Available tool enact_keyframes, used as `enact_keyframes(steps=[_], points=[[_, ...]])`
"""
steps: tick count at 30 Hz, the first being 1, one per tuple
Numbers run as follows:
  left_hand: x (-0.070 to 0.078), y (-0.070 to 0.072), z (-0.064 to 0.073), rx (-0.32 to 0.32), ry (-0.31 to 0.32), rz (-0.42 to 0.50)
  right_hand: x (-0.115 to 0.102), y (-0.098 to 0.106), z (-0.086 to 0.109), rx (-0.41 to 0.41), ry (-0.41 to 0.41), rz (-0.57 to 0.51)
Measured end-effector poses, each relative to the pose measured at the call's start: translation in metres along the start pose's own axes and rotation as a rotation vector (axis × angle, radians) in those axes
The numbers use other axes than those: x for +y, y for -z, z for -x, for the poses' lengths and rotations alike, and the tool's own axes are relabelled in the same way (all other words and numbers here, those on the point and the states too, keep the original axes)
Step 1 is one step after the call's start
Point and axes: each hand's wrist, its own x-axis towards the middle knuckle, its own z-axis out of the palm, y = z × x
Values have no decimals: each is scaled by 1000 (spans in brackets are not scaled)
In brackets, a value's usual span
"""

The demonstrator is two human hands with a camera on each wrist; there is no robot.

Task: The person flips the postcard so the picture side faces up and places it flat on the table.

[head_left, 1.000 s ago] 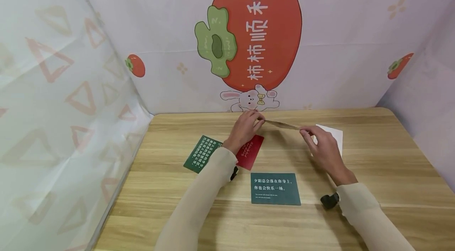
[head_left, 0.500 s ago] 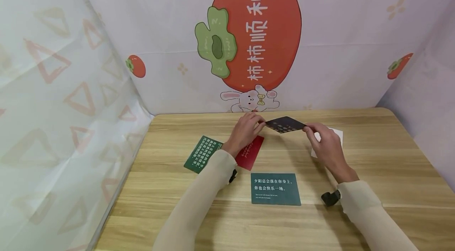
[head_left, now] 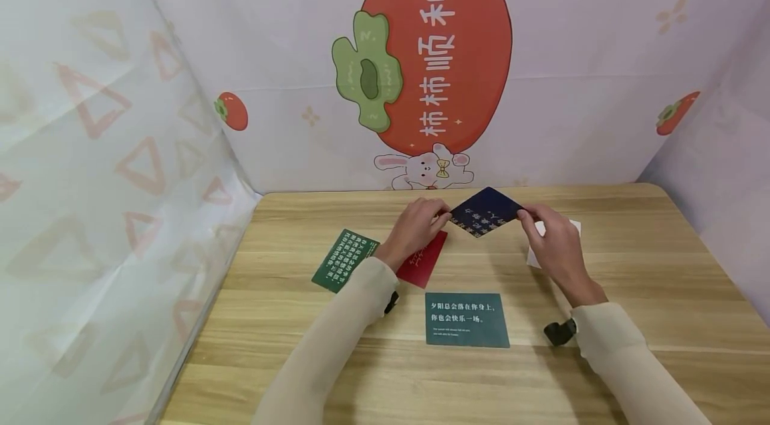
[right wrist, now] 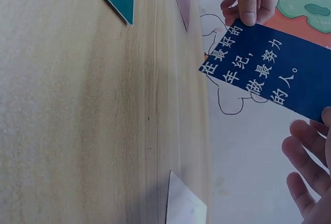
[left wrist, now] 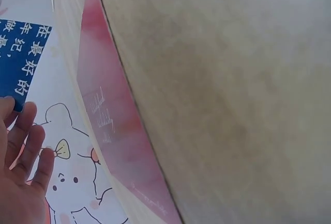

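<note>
A dark blue card (head_left: pixel 488 210) with pale printed characters is held up over the back of the table, tilted so its face shows. My left hand (head_left: pixel 419 224) pinches one corner between thumb and fingers. At the opposite corner my right hand (head_left: pixel 555 242) pinches it the same way. In the right wrist view the blue card (right wrist: pixel 279 71) spans both hands. A red card (head_left: pixel 424 263) lies partly behind my left hand, and a green card (head_left: pixel 343 261) is partly covered by the left sleeve. A white card (head_left: pixel 572 238) lies partly hidden behind my right hand.
A teal card (head_left: pixel 467 320) with white text lies on the wooden table (head_left: pixel 421 385) between the forearms. Behind the table rises a cloth backdrop (head_left: pixel 271 31) printed with persimmons and a rabbit. A white patterned cloth (head_left: pixel 90 211) hangs at the left side.
The blue card, nearly edge-on a second ago, has tilted so its printed face shows. Both hands still pinch its corners; the left has dropped slightly and the right has shifted a little right.
</note>
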Motion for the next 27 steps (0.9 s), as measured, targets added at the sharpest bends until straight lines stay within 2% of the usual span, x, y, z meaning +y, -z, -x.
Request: enact_keyframes(steps=[13,27], points=[[4,-4,9,-100,25,43,-3,1,-5,-19,-34,9],[11,-5,18,-114,20,76,0,-1,-4,-22,-25,34]])
